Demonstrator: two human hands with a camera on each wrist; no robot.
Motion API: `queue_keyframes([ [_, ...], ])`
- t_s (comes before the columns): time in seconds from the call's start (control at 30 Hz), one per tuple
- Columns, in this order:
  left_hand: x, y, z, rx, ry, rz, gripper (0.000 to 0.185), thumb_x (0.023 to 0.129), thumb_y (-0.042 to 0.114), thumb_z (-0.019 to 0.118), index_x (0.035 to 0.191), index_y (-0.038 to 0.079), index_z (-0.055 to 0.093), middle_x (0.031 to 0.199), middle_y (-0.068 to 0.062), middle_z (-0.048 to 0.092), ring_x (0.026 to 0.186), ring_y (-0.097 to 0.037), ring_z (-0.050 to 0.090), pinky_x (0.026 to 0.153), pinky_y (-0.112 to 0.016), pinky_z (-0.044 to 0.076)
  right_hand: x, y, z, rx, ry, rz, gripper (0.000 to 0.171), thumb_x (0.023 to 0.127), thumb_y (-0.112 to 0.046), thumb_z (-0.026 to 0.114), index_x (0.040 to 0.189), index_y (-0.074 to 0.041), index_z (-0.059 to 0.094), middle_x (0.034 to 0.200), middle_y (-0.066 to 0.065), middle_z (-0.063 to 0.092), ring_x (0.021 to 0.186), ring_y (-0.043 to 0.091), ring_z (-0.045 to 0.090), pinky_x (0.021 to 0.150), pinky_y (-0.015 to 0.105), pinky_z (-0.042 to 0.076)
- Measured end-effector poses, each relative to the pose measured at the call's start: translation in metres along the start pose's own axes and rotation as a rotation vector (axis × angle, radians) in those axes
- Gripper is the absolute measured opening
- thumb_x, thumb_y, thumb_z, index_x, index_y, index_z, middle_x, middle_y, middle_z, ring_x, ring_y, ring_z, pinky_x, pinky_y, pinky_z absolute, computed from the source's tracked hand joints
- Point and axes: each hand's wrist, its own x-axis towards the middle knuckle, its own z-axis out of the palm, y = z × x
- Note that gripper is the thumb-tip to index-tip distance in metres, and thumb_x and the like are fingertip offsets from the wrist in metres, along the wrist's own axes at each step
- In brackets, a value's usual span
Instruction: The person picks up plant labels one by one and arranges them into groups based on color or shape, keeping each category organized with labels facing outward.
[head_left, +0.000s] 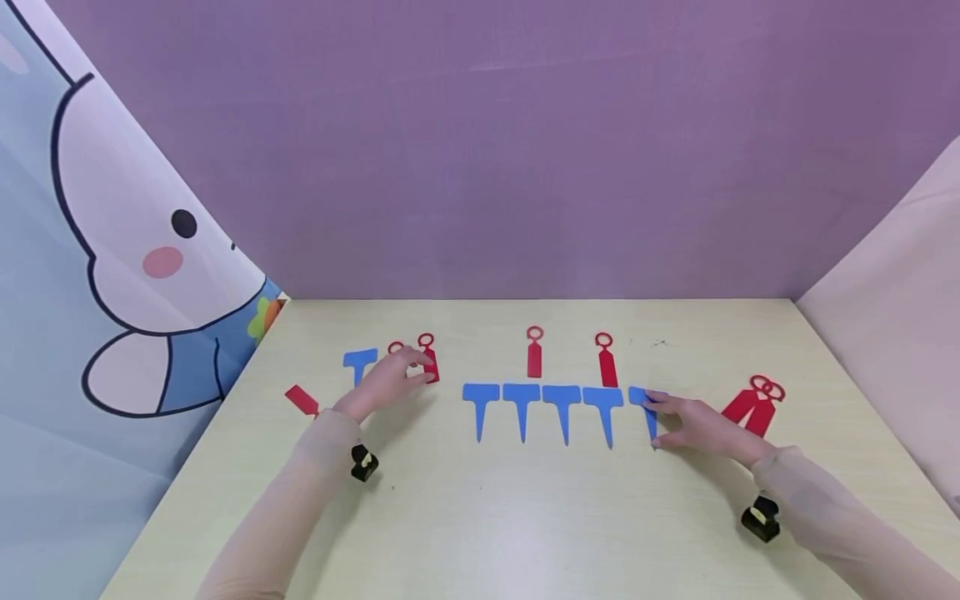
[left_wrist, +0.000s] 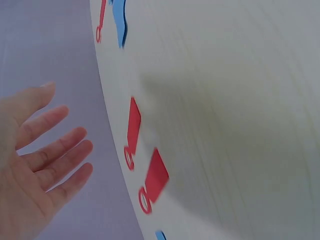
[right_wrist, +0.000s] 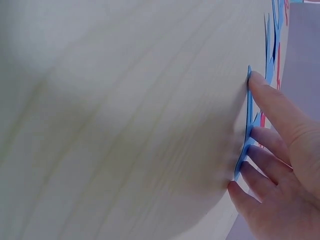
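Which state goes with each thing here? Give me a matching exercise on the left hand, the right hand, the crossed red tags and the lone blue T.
Things:
1. left hand
2. right hand
3. crossed red tags
4. lone blue T

States:
A. far right, untouched
B. fingers on the blue marker ending the row
C. open above two red tags
D. far-left side, apart from the row

Pairs: 1-C, 2-B, 3-A, 4-D

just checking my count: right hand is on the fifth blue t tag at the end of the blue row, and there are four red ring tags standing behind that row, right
Not quite. Only two red ring tags lie behind the blue row, as the head view shows; the other red ones lie off to either side. The right hand does touch the fifth blue T tag at the row's end.
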Motion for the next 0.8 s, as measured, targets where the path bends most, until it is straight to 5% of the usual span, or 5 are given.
queue_keyframes([
  [0.8,-0.020,-0.054,-0.034,-0.058,0.101,-0.153,0.033,0.086,0.013,0.057,0.114,-0.005,0.054,0.113,-0.023,0.051,0.102,-0.039,0.050,0.087,-0.048,0.041,-0.001,-0.001,0.001,-0.012,0.027,-0.052,0.068,0.073,-0.031,0.070,0.123,0.007,0.046,0.132,0.029,0.034,0.118,0.049,0.029,0.089,0.049,0.038],
])
